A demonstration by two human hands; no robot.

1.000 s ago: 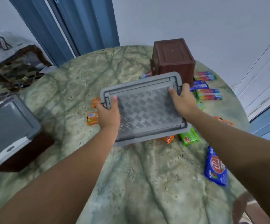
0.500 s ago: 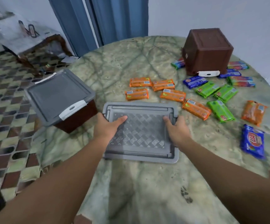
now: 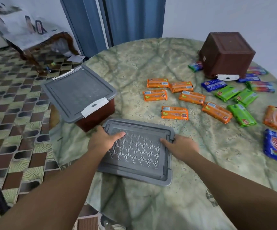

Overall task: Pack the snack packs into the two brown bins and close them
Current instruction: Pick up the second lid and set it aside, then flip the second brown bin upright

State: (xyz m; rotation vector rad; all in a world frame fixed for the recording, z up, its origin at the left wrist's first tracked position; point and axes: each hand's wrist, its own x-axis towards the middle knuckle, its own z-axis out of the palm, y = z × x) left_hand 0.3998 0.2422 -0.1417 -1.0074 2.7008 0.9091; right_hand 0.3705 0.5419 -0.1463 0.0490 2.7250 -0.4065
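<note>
A loose grey lid (image 3: 137, 151) lies flat on the table in front of me. My left hand (image 3: 101, 141) grips its left edge, thumb on top. My right hand (image 3: 181, 146) grips its right edge, thumb on top. One brown bin (image 3: 94, 117) stands at the left table edge with its grey lid (image 3: 78, 93) on. The other brown bin (image 3: 225, 53) sits upside down at the far right. Several orange (image 3: 175, 112), green (image 3: 241, 115) and blue (image 3: 276, 146) snack packs lie scattered across the right half of the table.
The round table (image 3: 151, 63) has a green marbled cover. Its left edge drops to a patterned tile floor (image 3: 9, 113). A small wooden side table (image 3: 34, 40) and blue curtains (image 3: 111, 19) stand behind.
The lid, held up over the packs a second ago, has come down flat onto the table near me and a little left. Both hands still grip its sides. My view swung left.
</note>
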